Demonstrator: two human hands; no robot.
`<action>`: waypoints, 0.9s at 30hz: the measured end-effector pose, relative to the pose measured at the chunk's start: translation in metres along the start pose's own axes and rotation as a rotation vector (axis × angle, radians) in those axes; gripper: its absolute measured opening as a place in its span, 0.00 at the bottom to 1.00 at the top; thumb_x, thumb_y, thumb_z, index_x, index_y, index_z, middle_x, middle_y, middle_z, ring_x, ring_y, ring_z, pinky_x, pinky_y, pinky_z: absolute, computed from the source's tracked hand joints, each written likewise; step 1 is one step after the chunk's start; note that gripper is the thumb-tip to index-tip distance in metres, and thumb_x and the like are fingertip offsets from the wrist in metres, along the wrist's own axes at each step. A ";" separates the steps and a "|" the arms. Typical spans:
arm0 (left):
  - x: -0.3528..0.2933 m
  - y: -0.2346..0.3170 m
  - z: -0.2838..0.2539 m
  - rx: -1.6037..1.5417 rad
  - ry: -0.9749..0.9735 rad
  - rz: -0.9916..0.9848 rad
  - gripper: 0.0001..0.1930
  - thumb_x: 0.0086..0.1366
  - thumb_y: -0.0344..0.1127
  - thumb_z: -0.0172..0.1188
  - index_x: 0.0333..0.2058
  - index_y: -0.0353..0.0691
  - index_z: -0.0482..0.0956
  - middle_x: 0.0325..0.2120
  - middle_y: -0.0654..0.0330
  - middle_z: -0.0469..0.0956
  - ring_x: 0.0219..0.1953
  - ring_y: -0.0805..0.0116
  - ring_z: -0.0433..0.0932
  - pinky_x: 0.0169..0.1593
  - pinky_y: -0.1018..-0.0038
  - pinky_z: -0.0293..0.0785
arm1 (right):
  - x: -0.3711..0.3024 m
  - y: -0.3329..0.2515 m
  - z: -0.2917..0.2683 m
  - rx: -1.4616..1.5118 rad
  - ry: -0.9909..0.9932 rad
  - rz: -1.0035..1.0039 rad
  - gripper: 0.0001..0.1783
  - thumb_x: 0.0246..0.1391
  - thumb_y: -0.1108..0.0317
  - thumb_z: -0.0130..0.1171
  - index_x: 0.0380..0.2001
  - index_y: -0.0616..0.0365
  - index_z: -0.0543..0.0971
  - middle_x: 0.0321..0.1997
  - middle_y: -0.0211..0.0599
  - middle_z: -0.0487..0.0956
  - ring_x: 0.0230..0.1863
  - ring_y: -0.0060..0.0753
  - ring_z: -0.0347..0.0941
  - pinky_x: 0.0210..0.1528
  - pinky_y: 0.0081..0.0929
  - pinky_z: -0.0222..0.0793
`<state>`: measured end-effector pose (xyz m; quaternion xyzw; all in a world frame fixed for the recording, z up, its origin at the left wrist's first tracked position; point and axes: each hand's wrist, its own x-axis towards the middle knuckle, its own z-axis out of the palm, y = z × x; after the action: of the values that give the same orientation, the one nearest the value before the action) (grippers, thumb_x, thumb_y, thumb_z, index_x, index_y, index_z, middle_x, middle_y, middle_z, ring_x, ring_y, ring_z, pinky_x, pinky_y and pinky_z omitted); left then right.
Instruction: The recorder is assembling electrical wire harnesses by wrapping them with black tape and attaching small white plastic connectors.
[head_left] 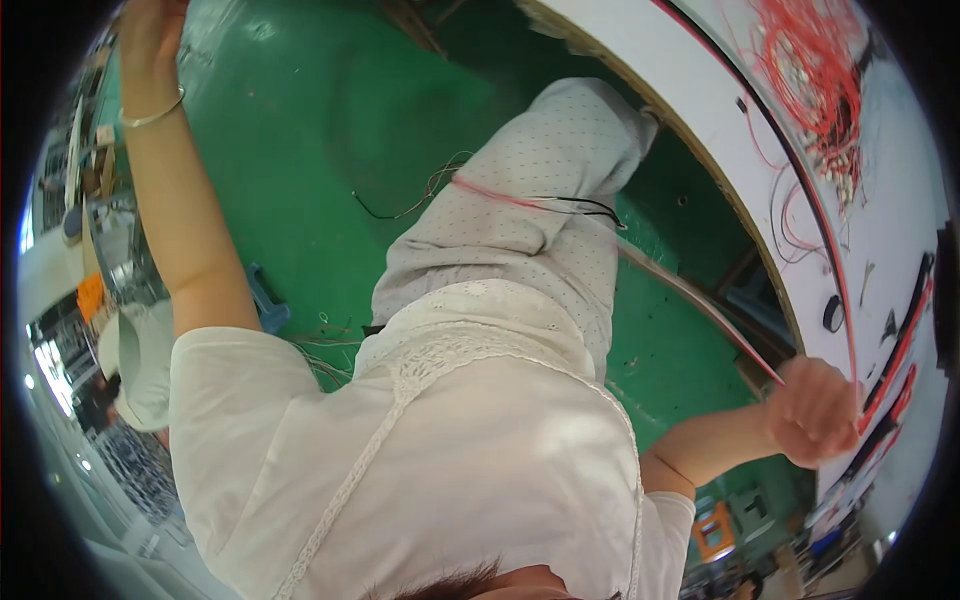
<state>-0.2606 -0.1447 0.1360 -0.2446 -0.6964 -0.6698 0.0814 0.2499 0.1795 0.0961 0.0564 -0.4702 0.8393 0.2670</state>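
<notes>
Beside the edge of the white surface nearest to me, toward its lower end, I have my right hand closed, its fingers curled around long wires. These pale and red strands slant from my fist, past that edge, to my lap, where red and black lengths lie across my grey dotted trousers. On the surface, a red and black line curves down its length to my right hand; I cannot tell whether it joins what I grip.

My left hand is stretched far out over the green floor, with 1 bracelet at the wrist. Its fingers are cut off from view, so I cannot tell whether they grasp anything.

Toward the upper end of the surface, beyond the curving line, sits a tangled heap of red wires with pale ends. Lower down, 1 black roll rests just beside the line, and dark red-and-black bundles lie near the far edge. To my left are 1 blue stool on the floor and 1 person in a pale cap.
</notes>
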 end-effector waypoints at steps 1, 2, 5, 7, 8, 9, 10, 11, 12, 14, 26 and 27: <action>0.010 -0.023 -0.053 -0.158 -0.048 -0.069 0.21 0.65 0.48 0.61 0.38 0.34 0.68 0.26 0.55 0.69 0.28 0.68 0.68 0.32 0.69 0.63 | 0.012 -0.007 0.017 0.195 -0.059 0.006 0.15 0.57 0.65 0.59 0.18 0.50 0.68 0.10 0.18 0.63 0.09 0.13 0.54 0.13 0.13 0.50; 0.016 -0.045 -0.104 -0.090 0.034 -0.142 0.24 0.67 0.51 0.57 0.49 0.35 0.65 0.31 0.52 0.73 0.26 0.67 0.69 0.31 0.70 0.69 | 0.025 -0.011 0.035 0.386 -0.114 0.022 0.14 0.56 0.69 0.58 0.18 0.51 0.69 0.08 0.19 0.62 0.07 0.13 0.53 0.10 0.12 0.49; 0.003 -0.128 -0.290 -0.372 0.267 -0.249 0.07 0.69 0.33 0.57 0.39 0.36 0.74 0.32 0.61 0.76 0.26 0.74 0.68 0.29 0.79 0.65 | 0.048 -0.048 0.049 0.628 -0.136 -0.020 0.12 0.51 0.74 0.55 0.16 0.55 0.69 0.07 0.23 0.62 0.06 0.13 0.53 0.08 0.16 0.49; -0.038 -0.165 -0.334 -0.270 0.476 -0.386 0.13 0.65 0.42 0.63 0.37 0.36 0.79 0.27 0.63 0.79 0.26 0.74 0.70 0.30 0.77 0.68 | 0.052 -0.100 0.033 0.530 -0.095 -0.283 0.12 0.51 0.73 0.57 0.17 0.57 0.69 0.07 0.26 0.64 0.06 0.15 0.54 0.07 0.14 0.50; -0.060 -0.184 -0.343 -0.233 0.553 -0.445 0.11 0.66 0.39 0.61 0.37 0.36 0.78 0.27 0.62 0.78 0.24 0.74 0.69 0.28 0.78 0.67 | 0.055 -0.121 0.032 0.512 -0.112 -0.280 0.12 0.51 0.73 0.57 0.17 0.57 0.69 0.07 0.26 0.64 0.06 0.15 0.54 0.07 0.14 0.50; -0.083 -0.206 -0.347 -0.202 0.622 -0.511 0.09 0.68 0.36 0.59 0.37 0.35 0.76 0.27 0.62 0.78 0.23 0.74 0.68 0.26 0.80 0.66 | 0.055 -0.144 0.036 0.440 -0.087 -0.292 0.11 0.49 0.75 0.54 0.16 0.55 0.68 0.07 0.25 0.62 0.06 0.14 0.53 0.07 0.13 0.49; -0.110 -0.227 -0.365 -0.163 0.642 -0.561 0.09 0.67 0.36 0.61 0.36 0.35 0.76 0.27 0.62 0.78 0.22 0.74 0.68 0.25 0.80 0.66 | 0.058 -0.158 0.041 0.376 -0.065 -0.301 0.10 0.48 0.77 0.51 0.16 0.54 0.67 0.06 0.24 0.61 0.06 0.13 0.52 0.07 0.11 0.48; -0.139 -0.248 -0.389 -0.116 0.661 -0.613 0.09 0.66 0.36 0.62 0.36 0.36 0.76 0.27 0.62 0.78 0.22 0.75 0.69 0.24 0.81 0.66 | 0.061 -0.161 0.044 0.308 -0.079 -0.355 0.11 0.50 0.78 0.49 0.16 0.54 0.66 0.06 0.23 0.61 0.05 0.13 0.51 0.06 0.09 0.47; -0.164 -0.270 -0.405 -0.105 0.754 -0.675 0.09 0.65 0.35 0.62 0.35 0.35 0.76 0.27 0.62 0.78 0.23 0.75 0.70 0.23 0.81 0.66 | 0.061 -0.167 0.048 0.286 -0.084 -0.353 0.11 0.50 0.78 0.49 0.16 0.54 0.66 0.06 0.23 0.61 0.05 0.13 0.51 0.06 0.09 0.47; -0.212 -0.314 -0.430 -0.093 0.943 -0.771 0.09 0.66 0.33 0.62 0.34 0.33 0.76 0.28 0.59 0.79 0.25 0.74 0.75 0.22 0.80 0.69 | 0.054 -0.182 0.051 0.157 -0.120 -0.190 0.13 0.57 0.75 0.46 0.18 0.54 0.67 0.07 0.22 0.59 0.07 0.13 0.50 0.10 0.11 0.48; -0.183 -0.023 0.010 -0.156 -0.700 0.214 0.34 0.70 0.57 0.47 0.62 0.33 0.64 0.60 0.51 0.67 0.65 0.60 0.61 0.69 0.64 0.52 | 0.059 0.057 0.151 -0.775 -0.282 0.546 0.17 0.61 0.63 0.53 0.36 0.69 0.80 0.26 0.33 0.78 0.13 0.13 0.56 0.15 0.17 0.48; -0.198 0.001 0.047 -0.208 -0.991 0.345 0.30 0.69 0.50 0.53 0.61 0.33 0.65 0.61 0.53 0.66 0.61 0.62 0.67 0.62 0.68 0.62 | 0.065 0.063 0.145 -0.765 -0.264 0.546 0.17 0.61 0.63 0.53 0.36 0.69 0.80 0.26 0.33 0.78 0.13 0.13 0.56 0.15 0.17 0.48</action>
<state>-0.0786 -0.1444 0.0458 -0.6493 -0.5310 -0.5163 -0.1728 0.1405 0.0605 0.1508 -0.0650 -0.7724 0.6313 -0.0232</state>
